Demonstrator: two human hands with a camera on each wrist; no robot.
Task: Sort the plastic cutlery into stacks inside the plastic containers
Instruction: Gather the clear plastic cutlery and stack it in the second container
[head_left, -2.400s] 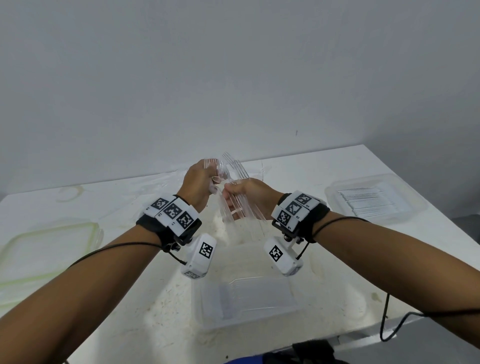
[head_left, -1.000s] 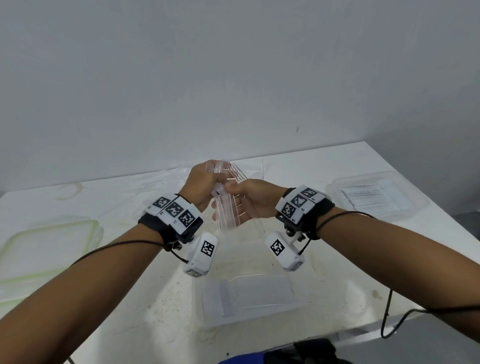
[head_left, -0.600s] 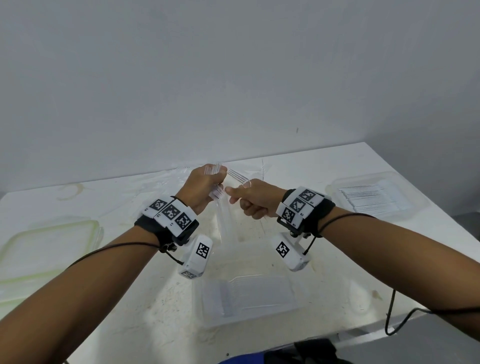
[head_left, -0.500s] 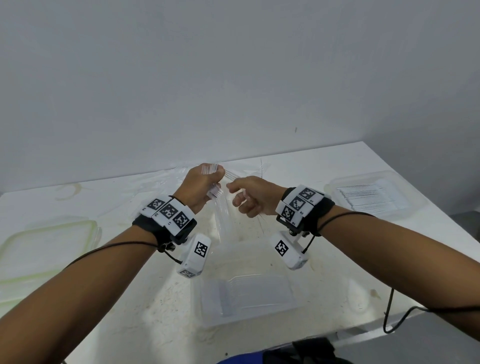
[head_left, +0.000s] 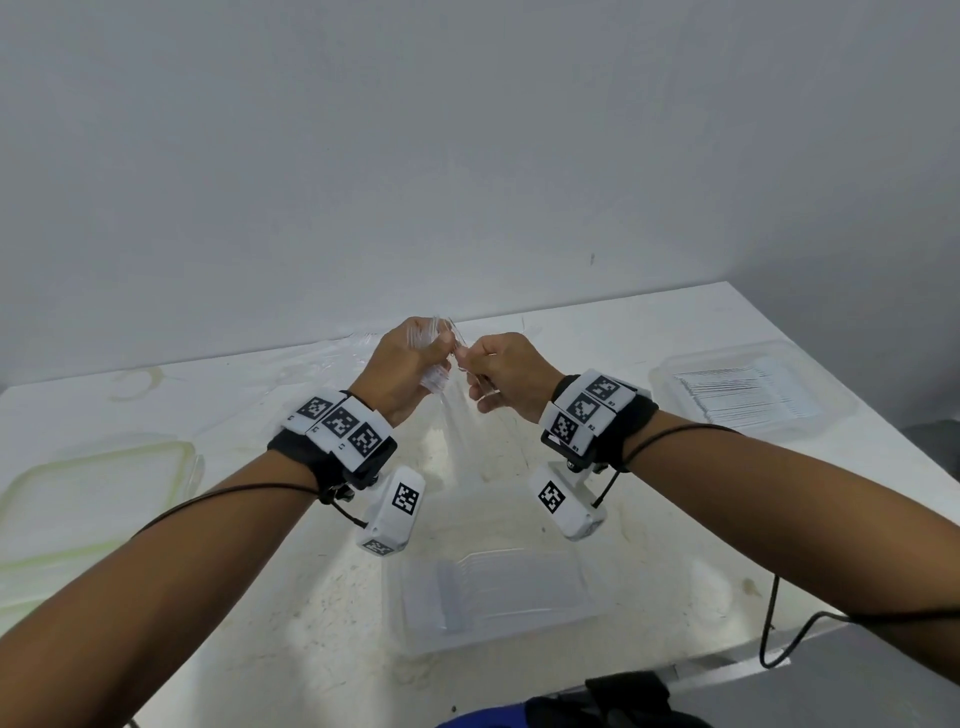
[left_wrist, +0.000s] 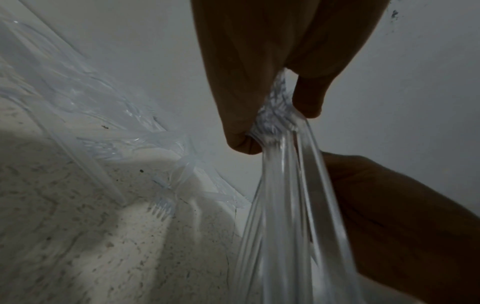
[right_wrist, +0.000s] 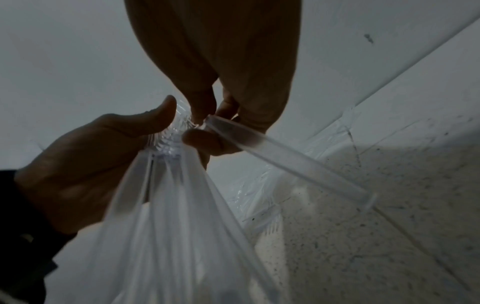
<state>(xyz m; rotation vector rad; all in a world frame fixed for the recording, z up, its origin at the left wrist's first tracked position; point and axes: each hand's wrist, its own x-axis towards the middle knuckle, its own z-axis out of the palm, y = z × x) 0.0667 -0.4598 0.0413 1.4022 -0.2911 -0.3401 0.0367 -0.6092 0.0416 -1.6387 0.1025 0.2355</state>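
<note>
I hold a bundle of clear plastic forks (head_left: 435, 358) up in front of me, my left hand (head_left: 402, 371) wrapped round it near the heads so that the handles hang down together and stay lined up; in the left wrist view my fingers (left_wrist: 241, 115) close tight on the bunched necks and the handles fan out below. My right hand (head_left: 506, 371) pinches 1 single fork handle (right_wrist: 285, 160) between thumb and fingertips and angles it away from the rest, which I judge is me drawing 1 piece out of the bundle to set it down on its own. I keep both hands raised off the white table (head_left: 311, 571) because the long handles need room to swing free. Straight below my wrists, near the front edge, sits the clear container (head_left: 493, 587) with forks already lying flat in a row, and the way down to it is open. A second container (head_left: 748, 395) holding a neat stack of cutlery stands well apart at the right edge, and a lid with a green rim (head_left: 88, 499) lies at the far left. More loose clear cutlery (left_wrist: 161, 203) lies on clear wrap by the back wall, so much is left to sort.
</note>
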